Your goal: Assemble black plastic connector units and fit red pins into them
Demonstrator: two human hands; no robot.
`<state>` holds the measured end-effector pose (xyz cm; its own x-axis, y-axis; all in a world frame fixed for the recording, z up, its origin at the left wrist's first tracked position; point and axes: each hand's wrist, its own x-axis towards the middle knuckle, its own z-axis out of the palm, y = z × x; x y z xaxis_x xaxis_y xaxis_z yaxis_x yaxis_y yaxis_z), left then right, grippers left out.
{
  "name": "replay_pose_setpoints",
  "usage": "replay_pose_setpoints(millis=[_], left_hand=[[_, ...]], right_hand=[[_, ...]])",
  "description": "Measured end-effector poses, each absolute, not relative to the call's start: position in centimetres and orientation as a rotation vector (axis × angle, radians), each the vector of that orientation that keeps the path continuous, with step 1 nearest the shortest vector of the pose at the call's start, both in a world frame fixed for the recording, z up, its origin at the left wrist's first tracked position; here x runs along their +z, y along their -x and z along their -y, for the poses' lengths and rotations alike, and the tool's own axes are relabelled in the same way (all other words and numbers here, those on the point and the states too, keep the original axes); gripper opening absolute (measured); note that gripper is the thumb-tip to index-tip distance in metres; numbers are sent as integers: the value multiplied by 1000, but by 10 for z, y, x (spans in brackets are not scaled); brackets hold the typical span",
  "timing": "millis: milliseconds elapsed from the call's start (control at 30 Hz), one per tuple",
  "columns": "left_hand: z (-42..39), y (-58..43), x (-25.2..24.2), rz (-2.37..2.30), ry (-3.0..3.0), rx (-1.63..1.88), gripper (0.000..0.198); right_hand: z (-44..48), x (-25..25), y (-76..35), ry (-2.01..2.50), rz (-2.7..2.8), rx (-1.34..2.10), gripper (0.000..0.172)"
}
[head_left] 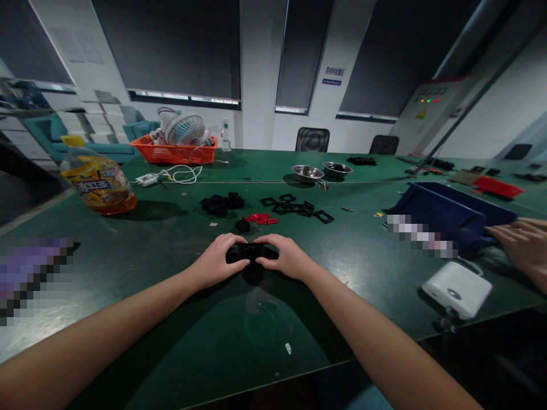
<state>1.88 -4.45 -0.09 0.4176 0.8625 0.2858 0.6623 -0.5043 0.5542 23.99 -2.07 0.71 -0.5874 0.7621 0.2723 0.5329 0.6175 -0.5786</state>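
My left hand [220, 259] and my right hand [284, 256] meet in front of me, fingers closed around a small black plastic part [251, 250]. Both thumbs press its near side, and the fingers cover much of it, so its exact kind is hidden. Just beyond it lies a small black block [243, 226] beside a pile of red plastic pieces [261, 218]. Farther back, a heap of black blocks [220, 204] sits to the left and several flat black rectangular frames [294, 206] are spread to the right.
A bottle of orange liquid [100, 182] stands at left, near an orange basket [175, 152] holding a fan. Two metal bowls [307, 173] are at the back. At right are a blue bin [440, 213], a white device [459, 289] and another person's hand [523, 247].
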Motion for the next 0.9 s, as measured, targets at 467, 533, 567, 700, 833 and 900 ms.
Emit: replay_pose_setpoints(millis=[467, 533, 567, 700, 833, 900], left_hand=[[43, -18, -2, -1302, -2335, 777, 34], [43, -18, -2, -1298, -2339, 781, 34], [43, -18, -2, -1296, -2340, 783, 35], [43, -18, -2, -1297, -2336, 781, 34], [43, -18, -1, -1305, -2329, 772, 34], [44, -18, -1, -1303, -2323, 769, 35]], right_hand=[[20, 6, -240, 1025, 2343, 623, 40], [20, 7, -240, 1026, 2344, 624, 40], [20, 7, -240, 1026, 2344, 624, 40], [20, 8, -240, 1024, 2350, 618, 40], [21, 9, -240, 1028, 2353, 608, 40], [21, 9, -239, 1033, 2351, 607, 40]])
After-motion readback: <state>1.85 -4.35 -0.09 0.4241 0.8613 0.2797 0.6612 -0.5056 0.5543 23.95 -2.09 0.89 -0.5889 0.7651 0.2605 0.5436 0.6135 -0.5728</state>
